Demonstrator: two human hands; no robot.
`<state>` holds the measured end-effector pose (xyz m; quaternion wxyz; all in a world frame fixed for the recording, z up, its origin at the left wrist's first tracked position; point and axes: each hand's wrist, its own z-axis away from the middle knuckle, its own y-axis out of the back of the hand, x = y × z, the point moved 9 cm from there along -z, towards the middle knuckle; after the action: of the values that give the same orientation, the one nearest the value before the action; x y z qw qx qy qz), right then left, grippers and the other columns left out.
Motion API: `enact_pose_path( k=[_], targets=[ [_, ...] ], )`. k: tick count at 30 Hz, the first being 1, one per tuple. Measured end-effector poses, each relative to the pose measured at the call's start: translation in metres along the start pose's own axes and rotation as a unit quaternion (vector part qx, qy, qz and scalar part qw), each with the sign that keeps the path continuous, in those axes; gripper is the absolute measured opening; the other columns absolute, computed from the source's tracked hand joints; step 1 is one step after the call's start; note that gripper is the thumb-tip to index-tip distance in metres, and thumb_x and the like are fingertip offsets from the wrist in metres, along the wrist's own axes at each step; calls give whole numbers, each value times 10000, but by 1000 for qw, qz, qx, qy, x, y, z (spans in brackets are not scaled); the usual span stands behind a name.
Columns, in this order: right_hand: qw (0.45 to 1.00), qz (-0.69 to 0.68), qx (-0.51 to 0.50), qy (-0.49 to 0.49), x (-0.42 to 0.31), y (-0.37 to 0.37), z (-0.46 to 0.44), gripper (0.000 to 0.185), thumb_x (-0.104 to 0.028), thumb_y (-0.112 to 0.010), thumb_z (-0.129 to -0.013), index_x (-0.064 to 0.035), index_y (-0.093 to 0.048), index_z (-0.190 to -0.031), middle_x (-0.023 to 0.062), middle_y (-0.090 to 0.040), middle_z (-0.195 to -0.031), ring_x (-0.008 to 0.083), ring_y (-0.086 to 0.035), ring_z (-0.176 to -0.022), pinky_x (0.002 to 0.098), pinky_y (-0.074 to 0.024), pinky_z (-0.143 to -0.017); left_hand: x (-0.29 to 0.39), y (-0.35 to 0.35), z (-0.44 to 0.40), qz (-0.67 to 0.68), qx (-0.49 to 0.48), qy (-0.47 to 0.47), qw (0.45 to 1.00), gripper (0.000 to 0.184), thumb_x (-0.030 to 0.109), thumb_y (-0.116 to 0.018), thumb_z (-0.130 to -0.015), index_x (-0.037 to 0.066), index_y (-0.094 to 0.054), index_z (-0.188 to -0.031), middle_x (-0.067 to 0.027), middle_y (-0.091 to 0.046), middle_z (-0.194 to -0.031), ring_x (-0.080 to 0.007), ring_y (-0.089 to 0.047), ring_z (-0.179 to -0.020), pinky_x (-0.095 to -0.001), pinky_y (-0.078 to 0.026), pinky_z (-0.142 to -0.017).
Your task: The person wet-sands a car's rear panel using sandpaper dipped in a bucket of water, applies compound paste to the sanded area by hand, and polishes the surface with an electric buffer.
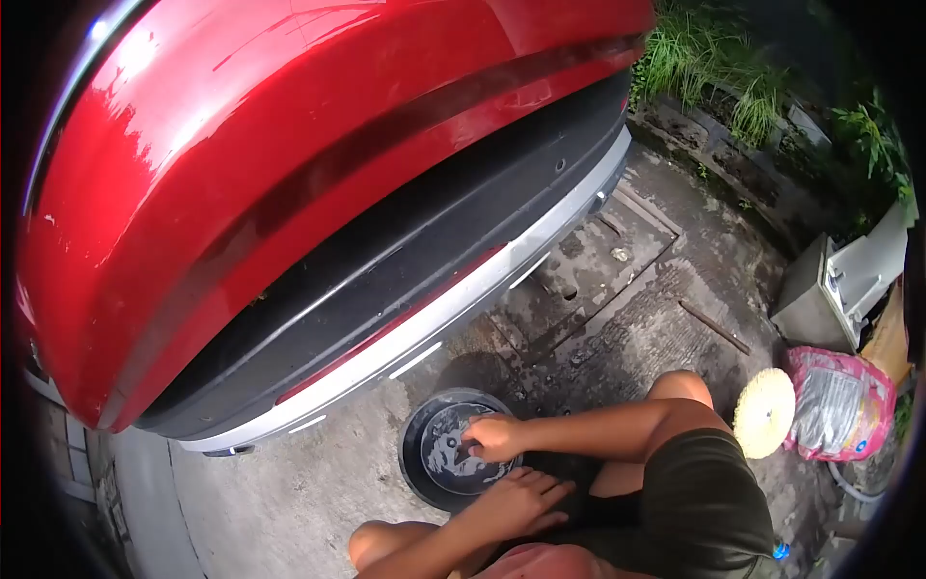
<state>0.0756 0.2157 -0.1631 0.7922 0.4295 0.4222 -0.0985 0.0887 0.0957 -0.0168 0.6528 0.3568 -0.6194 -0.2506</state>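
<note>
A round black basin (pixel 415 454) stands on the concrete in front of me, with greyish water or suds (pixel 453 468) inside. My right hand (pixel 492 437) reaches in over its far right part, fingers curled together and pointing down; what they hold, if anything, is too small to make out. Nearer my body, my left hand (pixel 526 502) hangs palm down by the basin's near rim, fingers apart and nothing in them. Beyond the basin is a red car (pixel 318 125) with a black and white bumper (pixel 424 328).
To the right lie a stick (pixel 714 326), a round cream-coloured fluffy pad (pixel 765 413) and a pink bag (pixel 839 405). A grey box (pixel 815 294) with a raised lid stands behind them. Grass (pixel 704 58) grows along a low wall (pixel 714 154) at the upper right.
</note>
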Motion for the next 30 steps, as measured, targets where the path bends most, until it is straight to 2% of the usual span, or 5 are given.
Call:
enact_pose_path(
  k=[10, 18, 21, 28, 30],
  targets=[
    [994, -78, 18, 71, -34, 5, -8, 201, -129, -727, -813, -29, -600, -932, 204, -679, -881, 394, -675, -859, 482, -509, -775, -2, -26, -3, 55, -16, 7, 998, 541, 433, -684, -967, 46, -642, -1342, -189, -703, -1138, -380, -684, -1056, -470, -517, -970],
    [974, -220, -43, -29, -36, -1, -9, 289, -63, -573, -931, -22, -595, -1216, 225, -713, -1047, 411, -704, -1055, 487, -540, -863, -1, -39, -9, 118, -10, 28, 993, 562, 458, -668, -984, 38, -636, -1356, -196, -711, -1106, -388, -688, -1012, -470, -523, -929],
    [985, -81, 84, 125, -31, 2, -22, 327, -148, -596, -990, 7, -591, -1277, 254, -710, -1170, 447, -703, -1066, 505, -546, -906, -2, -34, -13, 83, 2, 22, 996, 544, 438, -672, -999, 50, -628, -1378, -168, -710, -1095, -374, -684, -1024, -467, -526, -928],
    [993, -86, 74, 12, -31, 37, -1, 416, -322, -663, -998, 59, -685, -1162, 308, -718, -1136, 467, -677, -1135, 510, -526, -981, 10, -21, -25, 7, 35, -36, 999, 507, 443, -637, -1010, 36, -640, -1312, -156, -689, -1049, -346, -674, -964, -449, -505, -903],
    [977, -67, 198, 53, -13, 48, -5, 505, -361, -678, -1003, 64, -640, -1275, 296, -731, -1051, 430, -724, -1016, 485, -550, -893, 14, -13, -24, -9, 36, -46, 998, 489, 437, -640, -1006, 35, -646, -1285, -152, -682, -1031, -338, -671, -951, -447, -504, -889]
  ],
)
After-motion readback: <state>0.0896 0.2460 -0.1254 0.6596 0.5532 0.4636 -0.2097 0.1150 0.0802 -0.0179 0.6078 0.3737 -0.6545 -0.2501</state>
